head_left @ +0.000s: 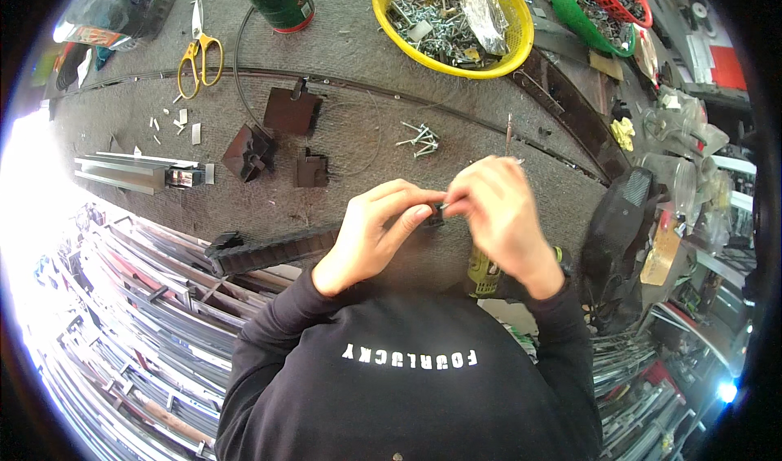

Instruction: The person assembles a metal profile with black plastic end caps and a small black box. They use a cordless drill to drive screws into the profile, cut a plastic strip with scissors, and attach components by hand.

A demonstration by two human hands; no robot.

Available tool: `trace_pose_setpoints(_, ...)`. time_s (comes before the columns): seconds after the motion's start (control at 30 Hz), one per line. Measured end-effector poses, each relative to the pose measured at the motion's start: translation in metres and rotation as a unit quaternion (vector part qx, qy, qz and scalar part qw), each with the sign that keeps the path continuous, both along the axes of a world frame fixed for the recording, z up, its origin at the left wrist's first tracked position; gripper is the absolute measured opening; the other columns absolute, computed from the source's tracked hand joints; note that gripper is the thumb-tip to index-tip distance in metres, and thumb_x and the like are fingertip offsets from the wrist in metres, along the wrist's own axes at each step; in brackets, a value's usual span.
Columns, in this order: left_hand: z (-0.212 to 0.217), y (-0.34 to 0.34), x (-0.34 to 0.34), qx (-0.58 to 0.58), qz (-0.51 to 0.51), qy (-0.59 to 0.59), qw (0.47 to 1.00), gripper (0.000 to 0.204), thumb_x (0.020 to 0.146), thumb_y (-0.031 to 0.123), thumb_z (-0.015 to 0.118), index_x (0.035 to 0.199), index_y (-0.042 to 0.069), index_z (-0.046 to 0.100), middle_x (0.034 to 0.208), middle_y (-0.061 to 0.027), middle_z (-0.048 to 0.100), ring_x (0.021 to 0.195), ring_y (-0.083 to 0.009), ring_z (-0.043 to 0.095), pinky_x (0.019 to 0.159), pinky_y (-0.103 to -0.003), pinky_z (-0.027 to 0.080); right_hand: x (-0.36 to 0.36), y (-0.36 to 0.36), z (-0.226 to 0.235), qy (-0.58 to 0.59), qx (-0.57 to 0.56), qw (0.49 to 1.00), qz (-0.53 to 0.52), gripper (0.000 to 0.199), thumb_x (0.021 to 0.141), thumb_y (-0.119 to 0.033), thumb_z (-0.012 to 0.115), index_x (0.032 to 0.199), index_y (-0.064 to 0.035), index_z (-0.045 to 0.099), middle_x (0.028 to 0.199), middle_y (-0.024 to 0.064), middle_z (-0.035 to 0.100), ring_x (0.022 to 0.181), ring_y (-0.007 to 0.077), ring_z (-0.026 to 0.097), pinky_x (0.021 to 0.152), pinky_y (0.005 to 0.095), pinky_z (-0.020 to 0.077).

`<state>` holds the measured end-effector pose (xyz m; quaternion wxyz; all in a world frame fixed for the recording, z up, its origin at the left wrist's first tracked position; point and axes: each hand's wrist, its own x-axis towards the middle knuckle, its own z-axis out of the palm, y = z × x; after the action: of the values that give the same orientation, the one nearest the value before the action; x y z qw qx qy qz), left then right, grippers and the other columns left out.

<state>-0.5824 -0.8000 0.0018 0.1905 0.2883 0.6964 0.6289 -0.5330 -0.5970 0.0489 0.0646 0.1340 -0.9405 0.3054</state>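
My left hand (376, 231) and my right hand (498, 217) meet in front of my chest, fingertips pinched together. A small dark piece (437, 216) shows between them, with a tiny shiny bit at the right fingertips; I cannot tell what that is. The right hand is slightly blurred. A long black ribbed bar (273, 253) runs to the left from under my left hand, its farther part hidden. Partly covered by my right wrist is a green and black tool (483, 275). A thin metal rod (509, 133) points away beyond the right hand. Several loose screws (422, 140) lie ahead.
Brown metal pieces (292, 111), yellow-handled scissors (199, 63) and a silver profile (134, 173) lie to the left. At the back stand a green can (281, 5) and a yellow basket (381, 23) of screws. A dark case (615, 237) is at the right; stacked metal profiles (163, 331) lie below.
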Motion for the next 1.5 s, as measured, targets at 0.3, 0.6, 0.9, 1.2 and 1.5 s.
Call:
trace_pose_setpoints(0.3, 0.0, -0.01, -0.006, -0.021, -0.034, -0.153, 0.987, 0.017, 0.085, 0.01, 0.077, 0.1, 0.001, 0.076, 0.09, -0.0099, 0.075, 0.081, -0.0185, 0.072, 0.076, -0.028, 0.055, 0.013, -0.017, -0.005, 0.089, 0.029, 0.995, -0.038, 0.028, 0.071, -0.013, 0.081, 0.095, -0.01, 0.067, 0.094, 0.0026, 0.064, 0.09, 0.024, 0.062, 0.084, 0.0386, 0.045)
trace_pose_setpoints(0.6, 0.004, 0.002, 0.005, -0.016, 0.032, 0.073, 0.997, 0.015, 0.079, 0.004, 0.08, 0.093, 0.005, 0.076, 0.093, -0.0087, 0.072, 0.084, -0.0216, 0.07, 0.075, -0.031, 0.054, 0.133, 0.03, 0.008, -0.27, 0.175, 0.927, -0.194, 0.098, 0.062, 0.0, 0.072, 0.152, -0.0087, 0.036, 0.124, 0.0162, 0.053, 0.12, 0.0356, 0.05, 0.106, 0.0475, 0.0361)
trace_pose_setpoints(0.9, -0.002, -0.003, 0.002, 0.096, 0.005, -0.156, 0.983, 0.011, 0.095, 0.005, 0.067, 0.102, -0.003, 0.071, 0.103, -0.0146, 0.072, 0.086, -0.0183, 0.07, 0.078, -0.031, 0.057, 0.166, 0.006, -0.014, -0.123, -0.022, 0.958, -0.258, 0.091, 0.061, -0.013, 0.084, 0.144, -0.0005, 0.047, 0.113, 0.0153, 0.064, 0.089, 0.0267, 0.066, 0.083, 0.0378, 0.0523)
trace_pose_setpoints(1.2, -0.011, -0.004, -0.019, 0.251, 0.04, -0.453, 0.855, 0.023, 0.107, 0.027, 0.049, 0.108, 0.005, 0.058, 0.136, -0.0202, 0.058, 0.127, -0.0303, 0.058, 0.108, -0.04, 0.048, 0.176, -0.018, -0.044, -0.131, -0.264, 0.885, -0.361, 0.078, 0.078, -0.009, 0.082, 0.145, 0.0013, 0.043, 0.105, 0.0135, 0.069, 0.09, 0.0175, 0.068, 0.082, 0.0309, 0.0549)
trace_pose_setpoints(1.5, -0.005, 0.005, -0.015, 0.255, -0.01, -0.563, 0.786, 0.022, 0.108, 0.024, 0.046, 0.113, 0.004, 0.053, 0.141, -0.0255, 0.053, 0.135, -0.0343, 0.051, 0.114, -0.042, 0.043, 0.204, -0.021, 0.017, -0.223, -0.579, 0.731, -0.284, 0.052, 0.081, -0.035, 0.084, 0.112, -0.0003, 0.061, 0.095, 0.0096, 0.063, 0.089, 0.0235, 0.063, 0.087, 0.0432, 0.0518)
